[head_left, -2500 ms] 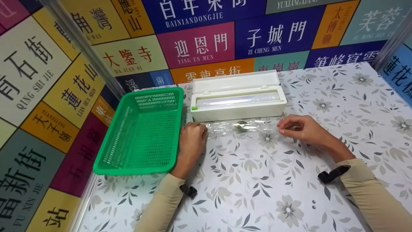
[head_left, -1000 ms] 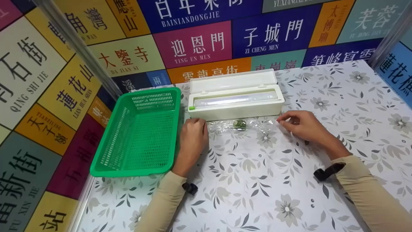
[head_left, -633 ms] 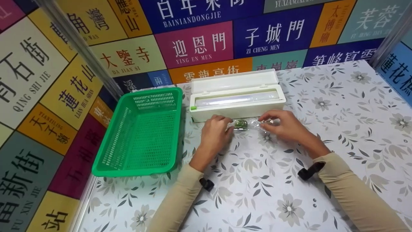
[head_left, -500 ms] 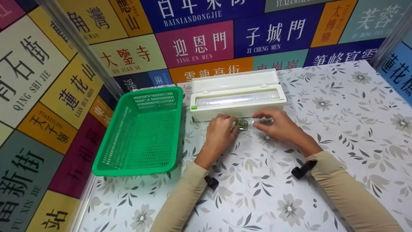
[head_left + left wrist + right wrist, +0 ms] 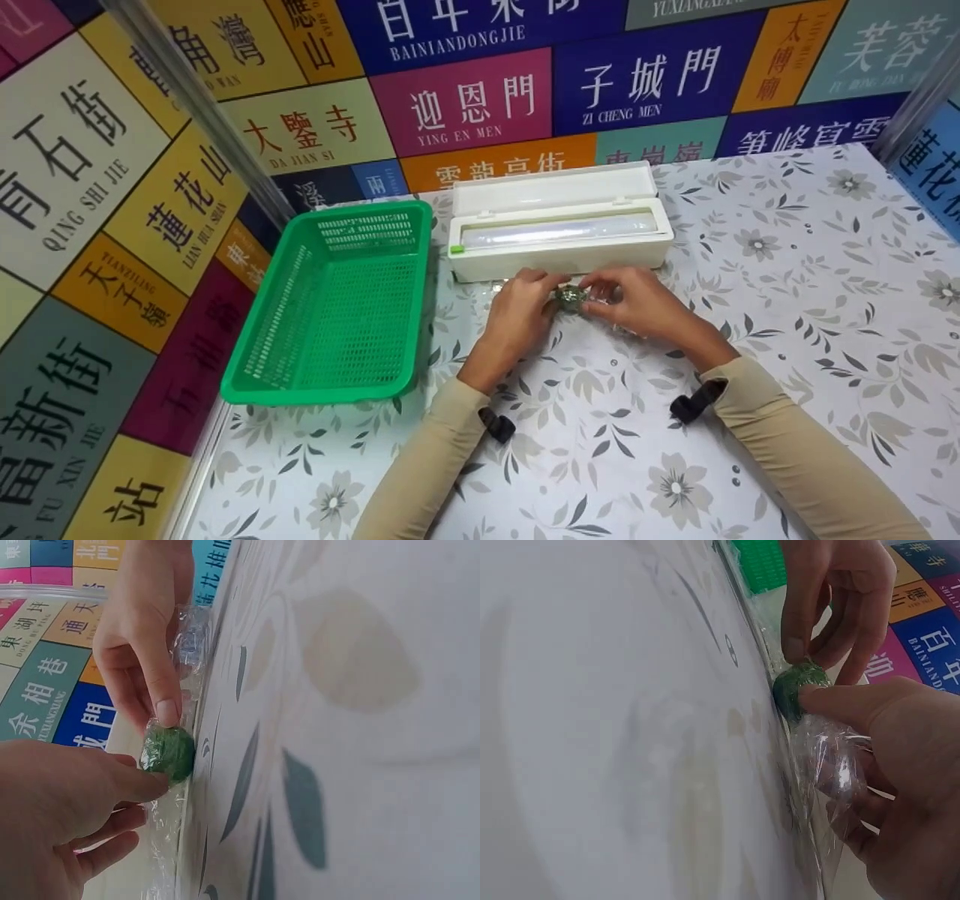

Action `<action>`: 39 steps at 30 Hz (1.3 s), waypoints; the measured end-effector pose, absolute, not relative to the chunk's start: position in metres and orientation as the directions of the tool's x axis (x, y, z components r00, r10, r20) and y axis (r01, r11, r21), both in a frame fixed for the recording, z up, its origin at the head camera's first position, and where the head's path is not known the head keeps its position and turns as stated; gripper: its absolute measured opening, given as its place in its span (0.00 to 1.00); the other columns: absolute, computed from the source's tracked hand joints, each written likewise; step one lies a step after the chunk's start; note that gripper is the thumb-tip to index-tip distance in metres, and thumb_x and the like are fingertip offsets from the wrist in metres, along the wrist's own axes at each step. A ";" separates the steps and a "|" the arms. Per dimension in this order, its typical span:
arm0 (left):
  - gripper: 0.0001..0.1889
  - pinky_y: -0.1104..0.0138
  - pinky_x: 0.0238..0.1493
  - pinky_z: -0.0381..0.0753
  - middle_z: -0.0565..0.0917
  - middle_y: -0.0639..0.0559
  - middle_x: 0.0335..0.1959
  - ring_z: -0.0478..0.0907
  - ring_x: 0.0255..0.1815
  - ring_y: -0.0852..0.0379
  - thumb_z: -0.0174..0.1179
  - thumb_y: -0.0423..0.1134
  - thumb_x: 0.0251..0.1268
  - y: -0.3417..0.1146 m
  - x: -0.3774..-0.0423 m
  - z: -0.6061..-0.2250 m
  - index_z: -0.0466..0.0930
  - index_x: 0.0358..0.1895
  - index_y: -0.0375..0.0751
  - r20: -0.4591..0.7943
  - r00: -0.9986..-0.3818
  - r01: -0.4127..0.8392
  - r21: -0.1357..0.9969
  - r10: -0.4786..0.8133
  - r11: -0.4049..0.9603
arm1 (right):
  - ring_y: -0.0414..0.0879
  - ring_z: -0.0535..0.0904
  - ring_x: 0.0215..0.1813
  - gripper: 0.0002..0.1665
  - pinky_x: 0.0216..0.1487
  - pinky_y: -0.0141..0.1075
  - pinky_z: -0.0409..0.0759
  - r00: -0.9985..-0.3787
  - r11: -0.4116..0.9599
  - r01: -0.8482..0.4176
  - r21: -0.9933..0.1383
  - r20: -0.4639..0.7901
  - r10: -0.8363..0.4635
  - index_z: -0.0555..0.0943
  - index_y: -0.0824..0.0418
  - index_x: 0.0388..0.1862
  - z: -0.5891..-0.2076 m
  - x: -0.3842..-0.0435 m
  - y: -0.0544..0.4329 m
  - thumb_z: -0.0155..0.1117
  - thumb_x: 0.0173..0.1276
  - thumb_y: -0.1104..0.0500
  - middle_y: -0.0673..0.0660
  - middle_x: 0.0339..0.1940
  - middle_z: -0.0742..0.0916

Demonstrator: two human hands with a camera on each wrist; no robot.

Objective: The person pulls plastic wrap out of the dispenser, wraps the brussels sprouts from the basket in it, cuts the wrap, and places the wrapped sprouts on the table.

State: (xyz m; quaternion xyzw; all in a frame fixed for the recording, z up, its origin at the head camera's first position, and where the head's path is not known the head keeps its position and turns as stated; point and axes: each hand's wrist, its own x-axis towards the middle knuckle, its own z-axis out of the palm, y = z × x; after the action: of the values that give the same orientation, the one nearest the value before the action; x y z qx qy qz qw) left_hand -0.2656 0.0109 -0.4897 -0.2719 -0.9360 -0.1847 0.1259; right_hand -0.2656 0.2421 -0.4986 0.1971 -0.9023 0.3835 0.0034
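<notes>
A small round green item (image 5: 571,298), wrapped in clear cling film (image 5: 838,765), rests on the flowered cloth between both hands. Its exact kind is not clear through the film. My left hand (image 5: 517,319) pinches its left side with thumb and fingers. From the right, my right hand (image 5: 634,304) pinches the other side, the thumb pressing on the green surface in the right wrist view. Loose crumpled film trails out past both hands, partly hidden under them. Just behind the hands stands a white cling film dispenser (image 5: 562,260), its lid raised and the roll showing inside.
To the left of my left forearm sits a green plastic basket (image 5: 345,322) with perforated sides. Panels printed with place names (image 5: 465,105) enclose the table at the back and sides. The floral tablecloth (image 5: 600,480) stretches towards me.
Both hands have come inward from the far ends of the film to the wrapped green item. They now pinch it from both sides. The basket and dispenser have stayed in place.
</notes>
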 end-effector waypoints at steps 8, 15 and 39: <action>0.14 0.59 0.55 0.87 0.87 0.52 0.50 0.84 0.54 0.52 0.74 0.31 0.65 0.002 -0.265 -0.489 0.93 0.51 0.50 0.371 -0.786 0.598 0.259 0.494 0.758 | 0.44 0.88 0.41 0.18 0.45 0.39 0.87 -0.891 0.591 -0.419 -0.689 0.187 -0.414 0.90 0.58 0.53 -0.494 -0.259 0.236 0.80 0.70 0.51 0.53 0.39 0.93; 0.17 0.62 0.49 0.87 0.87 0.51 0.45 0.85 0.46 0.53 0.73 0.28 0.64 -0.003 -0.266 -0.488 0.91 0.53 0.50 0.335 -0.775 0.628 0.308 0.536 0.715 | 0.43 0.88 0.34 0.12 0.38 0.32 0.84 -0.884 0.526 -0.417 -0.741 0.195 -0.426 0.90 0.59 0.56 -0.495 -0.251 0.240 0.68 0.80 0.58 0.55 0.40 0.94; 0.19 0.65 0.54 0.89 0.94 0.53 0.54 0.91 0.50 0.56 0.74 0.39 0.71 -0.014 -0.243 -0.484 0.88 0.63 0.50 0.212 -0.708 0.686 0.431 0.673 0.586 | 0.45 0.90 0.43 0.20 0.44 0.32 0.86 -0.846 0.503 -0.432 -0.749 0.142 -0.514 0.86 0.56 0.58 -0.500 -0.231 0.245 0.72 0.70 0.69 0.52 0.42 0.94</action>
State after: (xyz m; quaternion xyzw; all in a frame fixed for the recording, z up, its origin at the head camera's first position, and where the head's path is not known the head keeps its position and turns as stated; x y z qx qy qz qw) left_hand -0.2432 -0.0140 -0.4840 -0.3817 -0.8904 -0.2475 0.0129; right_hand -0.2311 0.2447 -0.5001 0.2732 -0.8655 0.4170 -0.0495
